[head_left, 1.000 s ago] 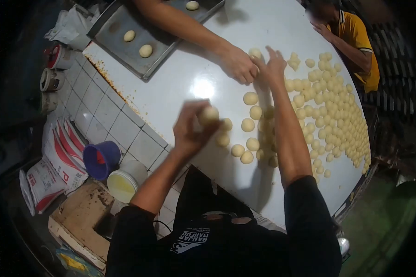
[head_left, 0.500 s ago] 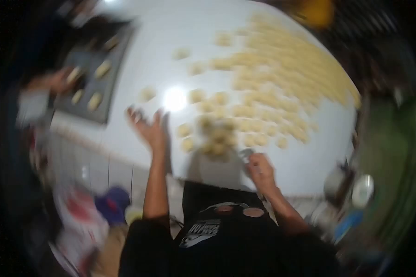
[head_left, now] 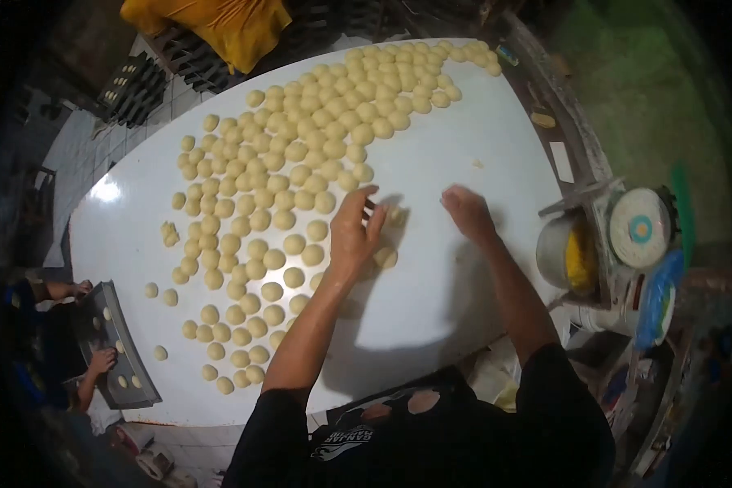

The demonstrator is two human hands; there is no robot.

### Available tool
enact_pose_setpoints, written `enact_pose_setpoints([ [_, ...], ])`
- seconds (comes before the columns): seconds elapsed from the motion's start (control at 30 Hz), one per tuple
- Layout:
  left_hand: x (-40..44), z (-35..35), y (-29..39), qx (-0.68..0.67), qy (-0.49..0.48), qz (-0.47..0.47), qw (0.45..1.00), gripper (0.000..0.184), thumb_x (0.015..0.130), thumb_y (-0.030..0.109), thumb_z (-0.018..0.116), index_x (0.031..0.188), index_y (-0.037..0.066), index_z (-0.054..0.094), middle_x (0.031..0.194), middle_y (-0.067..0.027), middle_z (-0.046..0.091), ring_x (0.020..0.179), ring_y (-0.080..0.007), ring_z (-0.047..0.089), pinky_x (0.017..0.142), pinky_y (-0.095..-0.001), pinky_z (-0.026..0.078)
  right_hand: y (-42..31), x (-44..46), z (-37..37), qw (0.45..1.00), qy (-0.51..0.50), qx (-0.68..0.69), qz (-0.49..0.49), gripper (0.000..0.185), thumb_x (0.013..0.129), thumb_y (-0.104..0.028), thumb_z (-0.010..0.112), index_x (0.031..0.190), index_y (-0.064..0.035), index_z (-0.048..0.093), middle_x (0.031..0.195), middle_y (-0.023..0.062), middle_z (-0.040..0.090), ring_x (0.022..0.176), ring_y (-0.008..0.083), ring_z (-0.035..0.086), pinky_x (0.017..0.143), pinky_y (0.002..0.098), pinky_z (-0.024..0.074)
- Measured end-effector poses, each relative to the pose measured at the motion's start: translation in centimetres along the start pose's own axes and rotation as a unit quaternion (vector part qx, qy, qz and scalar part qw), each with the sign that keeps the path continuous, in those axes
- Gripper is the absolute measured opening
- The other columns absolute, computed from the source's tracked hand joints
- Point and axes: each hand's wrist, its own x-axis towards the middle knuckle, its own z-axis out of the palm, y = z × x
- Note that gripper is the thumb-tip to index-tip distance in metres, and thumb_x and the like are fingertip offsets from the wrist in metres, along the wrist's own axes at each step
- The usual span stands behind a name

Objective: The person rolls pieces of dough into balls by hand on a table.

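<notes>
Over the white table (head_left: 431, 309), my left hand (head_left: 355, 232) has its fingers curved and apart, with no object visible between them. It is beside the right edge of a large spread of round dough balls (head_left: 297, 150). One ball (head_left: 385, 258) lies just right of my left wrist, and another, partly in shadow, is by the fingertips. My right hand (head_left: 468, 213) is closed in a fist further right; what it holds, if anything, is hidden.
At the lower left, a co-worker's hand (head_left: 102, 360) is at a dark tray (head_left: 130, 394) with several dough pieces. A metal pot (head_left: 555, 252) and a round white lid (head_left: 639, 228) stand at the right. Yellow cloth (head_left: 236, 28) shows at the top.
The view has swung right, putting the tray at the lower left. My left hand has left the dough ball it held at first; my right hand has moved away from the co-worker's hand.
</notes>
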Motion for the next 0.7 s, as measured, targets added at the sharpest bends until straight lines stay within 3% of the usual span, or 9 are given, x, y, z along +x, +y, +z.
enact_pose_setpoints([
  [0.13,10.8,8.2,-5.2,0.143,-0.031,-0.016,0.989,0.043,0.095,0.005,0.077,0.136,0.004,0.063,0.124,-0.0169,0.069,0.09,-0.0318,0.074,0.076,-0.0431,0.06,-0.8,12.4,-1.5,0.965,0.127,0.037,-0.224,0.011,0.098,-0.011,0.069,0.109,-0.0074,0.072,0.106,0.0138,0.074,0.1,0.0387,0.07,0.086,0.0478,0.0573],
  [0.33,18.3,14.6,-15.3,0.291,-0.11,0.068,0.948,0.038,0.092,0.001,0.067,0.129,0.01,0.063,0.132,-0.0203,0.061,0.093,-0.0433,0.072,0.079,-0.052,0.059,3.1,23.5,5.4,0.942,0.069,-0.009,-0.328,0.018,0.095,-0.01,0.072,0.113,-0.0049,0.07,0.106,0.0136,0.072,0.103,0.039,0.068,0.089,0.0502,0.0558],
  [0.37,18.3,14.3,-14.3,0.303,-0.122,0.005,0.945,0.031,0.094,0.0,0.068,0.123,0.01,0.064,0.122,-0.0201,0.063,0.096,-0.0439,0.072,0.08,-0.0531,0.059,3.6,23.2,6.1,0.943,0.059,0.003,-0.326,0.018,0.095,-0.01,0.072,0.113,-0.0049,0.07,0.106,0.0136,0.072,0.103,0.039,0.068,0.089,0.0502,0.0558],
  [0.43,16.0,12.2,-11.3,0.245,-0.078,0.009,0.966,0.03,0.096,-0.001,0.069,0.123,0.009,0.065,0.116,-0.0187,0.064,0.095,-0.0419,0.071,0.079,-0.0495,0.059,3.9,21.6,5.7,0.981,0.035,0.067,-0.176,0.01,0.094,-0.009,0.068,0.104,-0.0047,0.068,0.109,0.0117,0.071,0.101,0.0399,0.067,0.089,0.0497,0.0556],
  [0.53,5.2,5.1,-4.5,0.191,-0.01,-0.033,0.981,0.029,0.099,0.003,0.074,0.127,0.0,0.066,0.104,-0.0184,0.067,0.081,-0.0295,0.068,0.071,-0.0376,0.056,0.9,10.8,2.1,0.974,0.005,0.215,-0.07,0.02,0.091,-0.007,0.078,0.107,-0.0041,0.066,0.099,0.0131,0.068,0.088,0.0342,0.068,0.078,0.0445,0.0567],
  [0.57,-0.9,3.0,-2.5,0.139,0.039,-0.062,0.988,0.029,0.098,0.013,0.078,0.123,0.003,0.066,0.098,-0.0173,0.064,0.085,-0.0351,0.067,0.07,-0.0428,0.053,-0.1,4.7,1.3,0.958,-0.02,0.285,-0.031,0.024,0.09,-0.006,0.082,0.107,-0.0041,0.065,0.096,0.0135,0.066,0.083,0.0324,0.068,0.073,0.0428,0.0567],
  [0.63,-15.4,-3.0,1.0,0.234,-0.083,-0.156,0.956,0.032,0.097,0.017,0.08,0.124,0.007,0.068,0.098,-0.0171,0.066,0.083,-0.0352,0.068,0.07,-0.0418,0.055,0.8,-8.3,2.6,0.977,-0.075,0.16,-0.122,0.028,0.087,-0.004,0.085,0.109,-0.0062,0.067,0.095,0.0102,0.067,0.081,0.0292,0.069,0.072,0.0409,0.0581],
  [0.67,-23.0,-5.4,0.5,0.292,-0.127,-0.112,0.941,0.032,0.095,0.018,0.082,0.123,0.01,0.07,0.101,-0.0153,0.067,0.081,-0.0334,0.068,0.069,-0.043,0.056,-0.6,-12.9,2.2,0.958,-0.11,0.191,-0.185,0.03,0.083,-0.007,0.089,0.105,-0.0092,0.07,0.099,0.0074,0.068,0.084,0.0278,0.069,0.071,0.0411,0.058],
  [0.7,-30.6,-8.0,0.1,0.298,-0.187,-0.186,0.917,0.03,0.094,0.024,0.082,0.12,0.012,0.071,0.103,-0.0152,0.067,0.09,-0.0348,0.068,0.077,-0.0476,0.055,1.9,-17.9,4.1,0.907,-0.142,0.074,-0.389,0.029,0.082,-0.021,0.09,0.102,-0.0136,0.071,0.102,0.0058,0.068,0.092,0.0269,0.067,0.078,0.0433,0.0558],
])
